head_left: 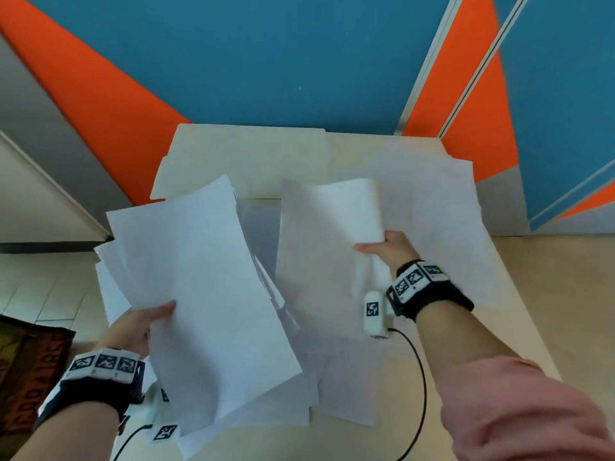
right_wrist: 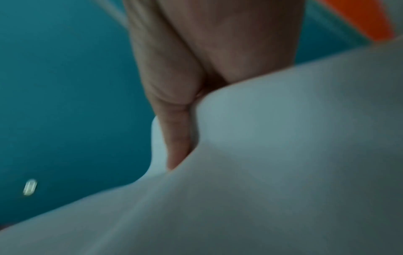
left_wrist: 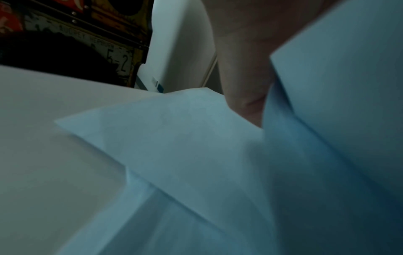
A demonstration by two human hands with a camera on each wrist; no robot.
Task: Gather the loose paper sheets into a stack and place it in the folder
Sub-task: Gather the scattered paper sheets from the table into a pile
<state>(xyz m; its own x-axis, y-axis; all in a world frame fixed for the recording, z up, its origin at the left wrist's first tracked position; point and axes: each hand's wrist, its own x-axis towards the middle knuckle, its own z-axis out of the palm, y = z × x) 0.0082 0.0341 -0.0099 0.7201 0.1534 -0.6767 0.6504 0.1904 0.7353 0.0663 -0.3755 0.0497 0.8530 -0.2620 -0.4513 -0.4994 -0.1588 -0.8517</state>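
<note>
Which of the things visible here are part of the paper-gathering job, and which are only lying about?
Part of the job:
- sheets held by the left hand
- curled sheets held by the right hand
- loose sheets on the table
- open cream folder

Only lying about:
- printed dark box at the left edge

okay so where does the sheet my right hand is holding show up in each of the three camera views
Head: the curled sheet stands right of centre, pinched by the right hand.
Right wrist: it fills the lower right, under the thumb.
Left wrist: not identifiable.
Shared landmark: the blue wall, also behind the thumb.
</note>
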